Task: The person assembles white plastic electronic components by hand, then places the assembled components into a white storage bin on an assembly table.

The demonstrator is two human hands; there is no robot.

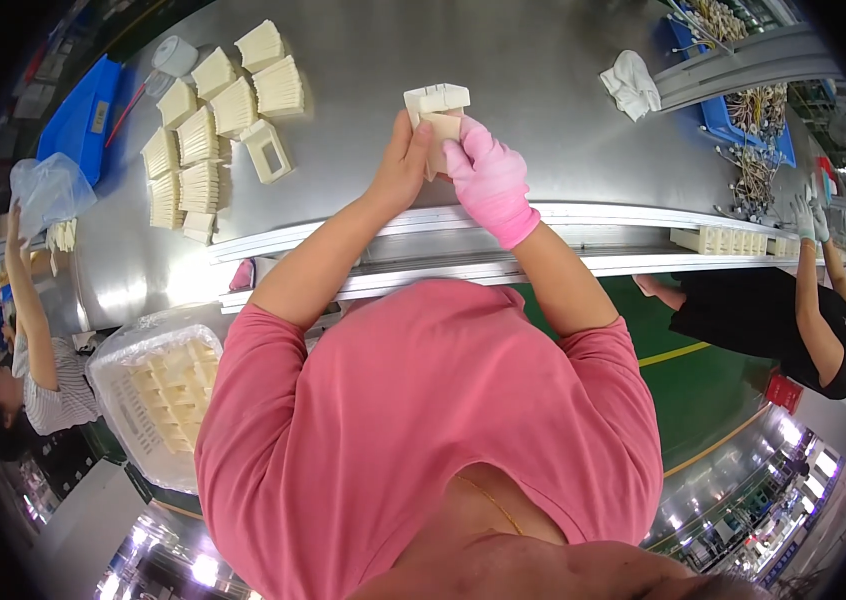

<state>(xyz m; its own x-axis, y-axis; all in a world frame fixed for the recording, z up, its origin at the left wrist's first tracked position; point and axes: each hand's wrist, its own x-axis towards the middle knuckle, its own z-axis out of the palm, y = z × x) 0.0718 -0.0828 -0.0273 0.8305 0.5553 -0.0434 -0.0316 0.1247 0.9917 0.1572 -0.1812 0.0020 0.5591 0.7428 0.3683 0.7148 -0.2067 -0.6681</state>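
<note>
Above the metal bench, my bare left hand (401, 168) grips a cream plastic housing (437, 98) from its left side, thumb laid on its face. My right hand (491, 182), in a pink glove, is closed on the housing's lower right side. The fingers hide part of the piece, so I cannot tell whether it is one part or two fitted together. To the left lie several stacks of cream plastic pieces (234, 107) in rows. A single cream frame with a rectangular opening (267, 152) lies at their right edge.
A blue tray (78, 120), white tape roll (174, 56) and red stick (125, 118) are at left. A white basket (133, 425) of cream parts stands at lower left. At right are a white cloth (630, 84) and wire bundles (753, 178). Co-workers flank both sides.
</note>
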